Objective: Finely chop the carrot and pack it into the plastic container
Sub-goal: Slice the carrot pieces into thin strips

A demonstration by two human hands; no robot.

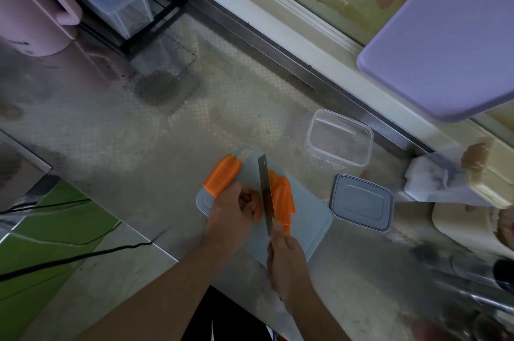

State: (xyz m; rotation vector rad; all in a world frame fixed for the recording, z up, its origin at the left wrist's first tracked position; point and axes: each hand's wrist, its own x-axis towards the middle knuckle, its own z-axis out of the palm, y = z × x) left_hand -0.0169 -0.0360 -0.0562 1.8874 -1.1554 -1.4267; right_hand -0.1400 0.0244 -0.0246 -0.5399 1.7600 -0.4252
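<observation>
A small blue-grey cutting board [311, 218] lies on the steel counter. On its left end rests a large carrot piece [222, 175]. My left hand [232, 211] presses a smaller carrot piece [257, 208] against the board, partly hiding it. My right hand [288, 255] grips the handle of a knife whose blade [265, 196] stands lengthwise between that piece and a stack of carrot slices [283, 201] on the right. A clear plastic container [338, 137] stands empty behind the board, with its grey lid [361, 203] lying on the counter to the board's right.
A purple board [445, 34] leans at the back right. A pink appliance [33, 6] and a black wire rack holding a clear box [119, 4] stand at the back left. Cream containers and a bag [456, 179] crowd the right edge. A black cable [69, 257] crosses the left.
</observation>
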